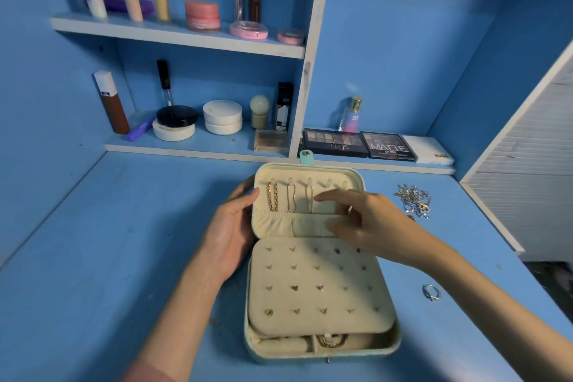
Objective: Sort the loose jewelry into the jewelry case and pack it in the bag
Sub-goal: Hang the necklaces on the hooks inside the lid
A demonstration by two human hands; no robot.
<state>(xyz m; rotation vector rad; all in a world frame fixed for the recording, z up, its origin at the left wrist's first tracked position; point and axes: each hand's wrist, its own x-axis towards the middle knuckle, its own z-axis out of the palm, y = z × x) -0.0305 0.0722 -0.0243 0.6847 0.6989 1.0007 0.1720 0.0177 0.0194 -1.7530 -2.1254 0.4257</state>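
A cream-lined jewelry case [319, 260] lies open on a blue bench [93, 257], lid tilted up at the far side, with a stud panel covering the near half. Three gold chains [272, 197] hang from hooks in the lid, their ends tucked into an elastic pocket [288, 222].

Risks, as a judgement: the hanging chains could slip off their hooks or tangle together if the lid is nudged, and the tangled silver necklaces [414, 200] far right on the bench could knot further if pulled carelessly. A small ring [431, 292] lies loose near the right edge of the bench and could be knocked off by a passing forearm.

The left hand [231, 226] is open, fingers pressed flat against the lid's left edge, steadying it. The right hand [362, 220] hovers over the lid's right side, fingers loosely spread, fingertips at the pocket and third chain; whether it pinches anything cannot be told. No bag is visible.
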